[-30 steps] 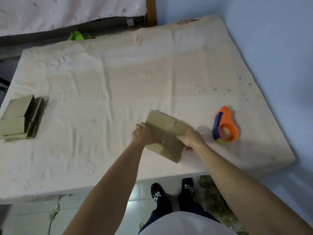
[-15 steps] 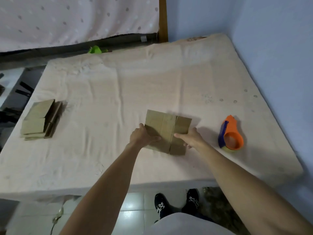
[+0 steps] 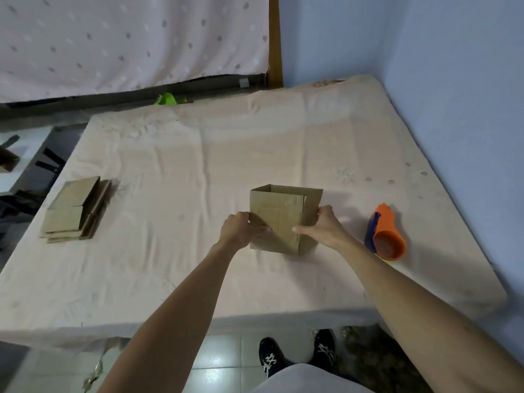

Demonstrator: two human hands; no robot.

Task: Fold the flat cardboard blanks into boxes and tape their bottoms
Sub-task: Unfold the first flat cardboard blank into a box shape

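Note:
A small brown cardboard box (image 3: 280, 217) stands squared up on the cloth-covered table (image 3: 198, 171), its top open toward the far side. My left hand (image 3: 241, 229) grips its left side with the thumb on the near face. My right hand (image 3: 323, 226) grips its right side, thumb on the near face too. A stack of flat cardboard blanks (image 3: 75, 209) lies at the table's left edge. An orange and blue tape dispenser (image 3: 385, 234) lies just right of my right hand.
A blue wall runs along the table's right side and far corner. A dotted pink cloth hangs at the back left, with a green scrap (image 3: 167, 99) below it. The table's near edge drops to a tiled floor where my shoes (image 3: 297, 355) stand.
The blank lay flat and folded between my hands; both hands have pushed it open into an upright square tube. The view has tilted up.

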